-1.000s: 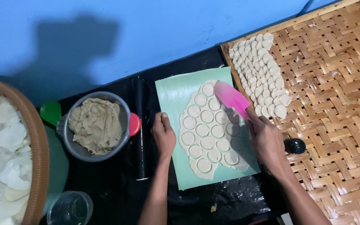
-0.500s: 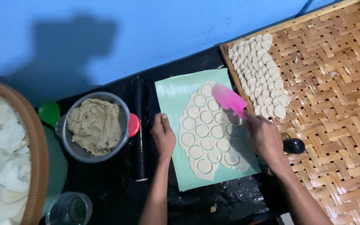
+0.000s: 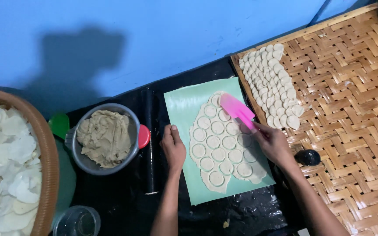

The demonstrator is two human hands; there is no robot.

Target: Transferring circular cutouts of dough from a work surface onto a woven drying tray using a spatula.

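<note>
Nearest you, at the bottom left edge, a clear glass (image 3: 76, 221) stands on the black-covered tabletop (image 3: 119, 196), beside a round woven basket (image 3: 44, 175) heaped with pale, thin chips.

Your left hand (image 3: 173, 148) lies flat, palm down, on the left edge of the pale green mat (image 3: 184, 109), its fingers (image 3: 171, 131) pressed together and holding nothing. Just left of it a black rolling pin (image 3: 149, 144) lies lengthwise, and beyond that a metal bowl (image 3: 80, 159) holds a lump of tan dough.

Your right hand (image 3: 274, 144) has its fingers closed around the handle of a pink spatula (image 3: 237, 110), whose blade rests on the upper right part of the rolled dough sheet (image 3: 224, 144). That sheet lies on the green mat, scored with rows of cut circles. A small dark round object (image 3: 308, 157) sits just right of your wrist.

Farther off to the right, the woven bamboo tray (image 3: 351, 109) carries overlapping rows of dough discs (image 3: 270, 83) along its left side. Behind everything is a blue wall (image 3: 154, 39).
</note>
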